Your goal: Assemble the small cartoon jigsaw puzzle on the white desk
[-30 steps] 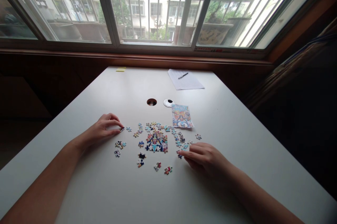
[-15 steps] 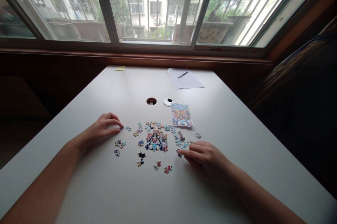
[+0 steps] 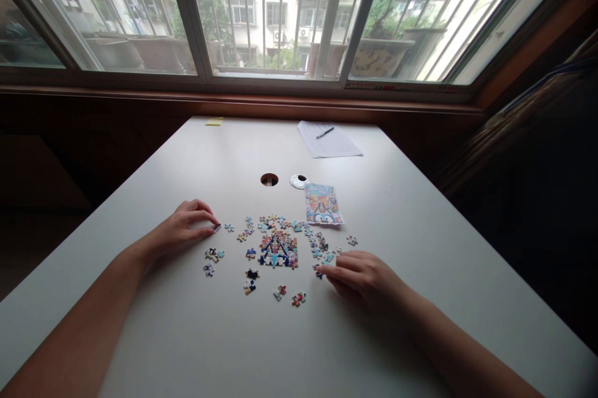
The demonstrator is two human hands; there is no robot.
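Observation:
On the left, my left hand has its thumb and fingertips closed on a small dark puzzle piece at table level. A light blue puzzle piece lies just beyond those fingertips. My right hand rests at the right, thumb and index fingertip pinching another dark puzzle piece, partly covered by the finger. Between the hands sits a joined block of puzzle in bright colours. Loose and partly joined pieces surround it, among them a dark piece and a reddish piece nearer me.
A colourful picture sheet lies beyond the pieces on the white table. Behind it are a round cable hole, its loose silver cover, and papers with a pen. Yellow strips mark the far edge, below a barred window.

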